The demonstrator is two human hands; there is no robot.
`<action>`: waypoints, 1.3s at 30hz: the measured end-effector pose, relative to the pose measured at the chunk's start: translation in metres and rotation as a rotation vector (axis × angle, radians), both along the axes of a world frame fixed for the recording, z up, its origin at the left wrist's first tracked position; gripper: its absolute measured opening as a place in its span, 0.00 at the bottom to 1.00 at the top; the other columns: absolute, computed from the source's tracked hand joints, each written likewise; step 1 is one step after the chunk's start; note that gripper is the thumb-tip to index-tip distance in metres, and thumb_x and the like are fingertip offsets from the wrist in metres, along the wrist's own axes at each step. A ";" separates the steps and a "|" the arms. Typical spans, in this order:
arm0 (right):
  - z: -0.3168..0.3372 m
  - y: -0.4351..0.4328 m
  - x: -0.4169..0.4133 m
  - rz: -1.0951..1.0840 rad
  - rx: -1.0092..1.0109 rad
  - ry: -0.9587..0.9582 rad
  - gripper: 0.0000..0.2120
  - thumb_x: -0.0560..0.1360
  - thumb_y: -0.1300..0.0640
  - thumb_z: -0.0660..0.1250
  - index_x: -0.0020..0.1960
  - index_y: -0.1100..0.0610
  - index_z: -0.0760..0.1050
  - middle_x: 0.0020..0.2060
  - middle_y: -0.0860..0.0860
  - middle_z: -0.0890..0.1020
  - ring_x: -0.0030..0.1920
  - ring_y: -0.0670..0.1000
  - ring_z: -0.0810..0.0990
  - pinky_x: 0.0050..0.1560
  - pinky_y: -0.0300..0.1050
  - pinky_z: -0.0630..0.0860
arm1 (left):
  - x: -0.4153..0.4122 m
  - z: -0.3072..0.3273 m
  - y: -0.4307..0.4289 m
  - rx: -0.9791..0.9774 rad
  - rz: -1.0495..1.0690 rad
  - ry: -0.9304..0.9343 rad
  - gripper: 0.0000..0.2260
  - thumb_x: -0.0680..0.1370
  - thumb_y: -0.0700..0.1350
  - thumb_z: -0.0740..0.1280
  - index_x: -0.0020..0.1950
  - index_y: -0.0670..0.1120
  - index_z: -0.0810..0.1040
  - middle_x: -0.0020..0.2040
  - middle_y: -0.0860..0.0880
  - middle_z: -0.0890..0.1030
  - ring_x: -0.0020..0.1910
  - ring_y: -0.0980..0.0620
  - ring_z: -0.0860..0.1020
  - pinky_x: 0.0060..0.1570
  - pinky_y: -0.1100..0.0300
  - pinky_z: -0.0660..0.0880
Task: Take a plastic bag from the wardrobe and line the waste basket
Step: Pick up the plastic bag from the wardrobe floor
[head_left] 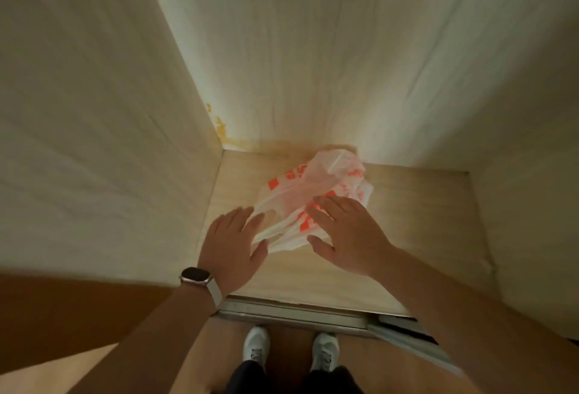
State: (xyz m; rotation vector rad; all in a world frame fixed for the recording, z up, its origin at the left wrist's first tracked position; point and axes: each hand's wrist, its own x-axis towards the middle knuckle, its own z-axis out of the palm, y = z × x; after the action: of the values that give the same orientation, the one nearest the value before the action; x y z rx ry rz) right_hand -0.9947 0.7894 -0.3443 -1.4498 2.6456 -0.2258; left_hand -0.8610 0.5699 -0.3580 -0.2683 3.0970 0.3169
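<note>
A crumpled white plastic bag (316,186) with orange-red print lies on the wardrobe floor (407,224), near the back wall. My left hand (233,243), with a watch on its wrist, reaches in at the bag's near left edge, its fingers straight and spread. My right hand (347,230) hovers over the bag's near right part with fingers straight, the fingertips over the printed plastic. I cannot tell whether either hand touches the bag. Neither hand grips it. No waste basket is in view.
The pale wood wardrobe walls (103,130) close in on the left, back and right. A metal sliding-door track (294,315) runs along the wardrobe's front edge. My white shoes (257,343) stand on the brown floor just before it.
</note>
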 end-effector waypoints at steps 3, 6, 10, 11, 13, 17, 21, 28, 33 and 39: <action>-0.036 -0.008 -0.013 0.036 0.008 -0.043 0.26 0.79 0.40 0.55 0.70 0.54 0.71 0.69 0.55 0.74 0.68 0.59 0.72 0.69 0.57 0.69 | -0.006 -0.036 -0.007 0.044 0.078 -0.043 0.23 0.76 0.57 0.58 0.66 0.47 0.75 0.66 0.44 0.77 0.65 0.41 0.74 0.63 0.44 0.72; -0.070 -0.017 -0.021 0.051 0.006 -0.074 0.25 0.78 0.41 0.57 0.69 0.54 0.72 0.68 0.56 0.75 0.67 0.59 0.73 0.67 0.58 0.70 | -0.015 -0.073 -0.017 0.104 0.125 -0.076 0.24 0.76 0.57 0.58 0.66 0.45 0.75 0.65 0.42 0.77 0.64 0.41 0.75 0.62 0.44 0.73; -0.120 -0.034 -0.034 0.086 0.039 -0.092 0.25 0.78 0.42 0.58 0.69 0.54 0.71 0.69 0.56 0.74 0.69 0.59 0.72 0.67 0.59 0.70 | -0.033 -0.131 -0.034 0.142 0.128 -0.129 0.26 0.76 0.58 0.57 0.67 0.44 0.74 0.65 0.42 0.77 0.64 0.41 0.75 0.61 0.45 0.74; -0.133 -0.038 -0.037 0.082 0.054 -0.096 0.25 0.77 0.41 0.58 0.69 0.55 0.71 0.69 0.56 0.73 0.69 0.59 0.72 0.67 0.60 0.70 | -0.037 -0.147 -0.039 0.148 0.129 -0.142 0.26 0.76 0.58 0.57 0.67 0.44 0.74 0.65 0.42 0.77 0.64 0.41 0.75 0.62 0.45 0.74; -0.160 -0.047 -0.043 0.071 0.082 -0.104 0.26 0.77 0.41 0.59 0.69 0.55 0.71 0.69 0.57 0.73 0.69 0.60 0.72 0.68 0.60 0.69 | -0.044 -0.181 -0.046 0.156 0.125 -0.179 0.27 0.76 0.59 0.56 0.68 0.44 0.74 0.67 0.41 0.76 0.66 0.40 0.74 0.63 0.44 0.73; -0.211 -0.057 -0.048 0.065 0.137 -0.105 0.27 0.77 0.40 0.60 0.71 0.54 0.69 0.71 0.57 0.71 0.71 0.60 0.70 0.71 0.60 0.64 | -0.050 -0.243 -0.054 0.149 0.154 -0.213 0.33 0.73 0.64 0.56 0.71 0.44 0.71 0.72 0.40 0.70 0.72 0.38 0.67 0.68 0.42 0.68; -0.254 -0.062 -0.046 0.069 0.155 -0.096 0.29 0.75 0.40 0.62 0.71 0.53 0.69 0.72 0.57 0.70 0.71 0.59 0.68 0.71 0.60 0.63 | -0.058 -0.287 -0.065 0.222 0.292 -0.201 0.42 0.70 0.69 0.57 0.76 0.43 0.63 0.76 0.39 0.63 0.75 0.38 0.61 0.71 0.42 0.63; -0.304 -0.065 -0.048 0.063 0.154 -0.063 0.29 0.75 0.46 0.68 0.72 0.56 0.68 0.72 0.59 0.69 0.72 0.61 0.68 0.73 0.65 0.62 | -0.057 -0.326 -0.055 0.248 0.111 -0.100 0.46 0.68 0.70 0.63 0.75 0.40 0.60 0.74 0.37 0.66 0.74 0.38 0.63 0.72 0.39 0.61; -0.330 -0.069 -0.054 0.033 0.089 -0.072 0.28 0.73 0.48 0.68 0.70 0.57 0.70 0.71 0.59 0.71 0.70 0.62 0.69 0.67 0.62 0.69 | -0.064 -0.339 -0.042 0.206 0.010 0.013 0.48 0.64 0.67 0.69 0.75 0.41 0.60 0.69 0.40 0.71 0.70 0.41 0.67 0.70 0.41 0.63; -0.337 -0.071 -0.054 -0.018 0.010 -0.107 0.25 0.74 0.46 0.63 0.68 0.55 0.72 0.69 0.55 0.73 0.69 0.59 0.70 0.65 0.58 0.68 | -0.072 -0.352 -0.029 0.147 -0.008 0.124 0.37 0.70 0.59 0.68 0.73 0.40 0.66 0.55 0.42 0.79 0.54 0.40 0.75 0.55 0.46 0.70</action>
State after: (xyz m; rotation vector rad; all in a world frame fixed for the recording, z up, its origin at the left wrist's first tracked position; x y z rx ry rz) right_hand -1.0488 0.7179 -0.6814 -1.3714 2.5715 -0.2837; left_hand -0.9328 0.5411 -0.7100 -0.2418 3.1731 0.5794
